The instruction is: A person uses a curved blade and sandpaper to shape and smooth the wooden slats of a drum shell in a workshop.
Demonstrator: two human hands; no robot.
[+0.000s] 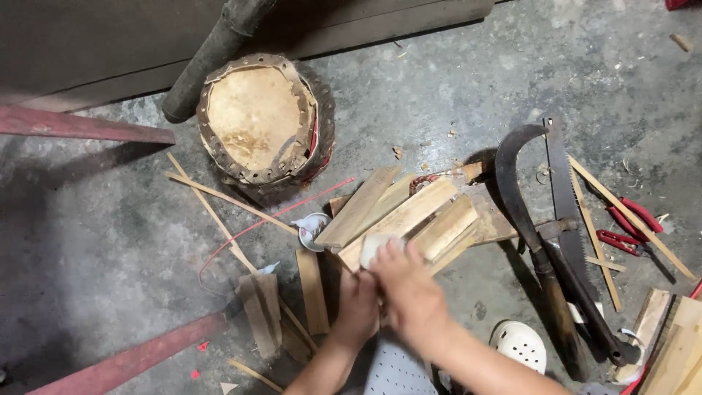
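Pale, freshly split wooden slats (398, 216) lie stacked at a slant on the grey concrete floor (95, 219), and I see both of my hands at their near end. My right hand (409, 289) presses its fingers on a small whitish pad or cloth (373, 245) against the end of one slat, grasping it from above. My left hand (358, 307) sits just beside, curled under the same end; I cannot tell what it clasps, since the right hand covers part of it. A small round white dish (313, 230) touches the stack's left edge. Behind it stands a worn round leather-topped drum (265, 121). To the right lie a dark curved sickle (521, 197), a toothed saw blade (564, 194) and red-handled pliers (629, 227), well apart from my hands. A white perforated clog (521, 345) rests near my right forearm.
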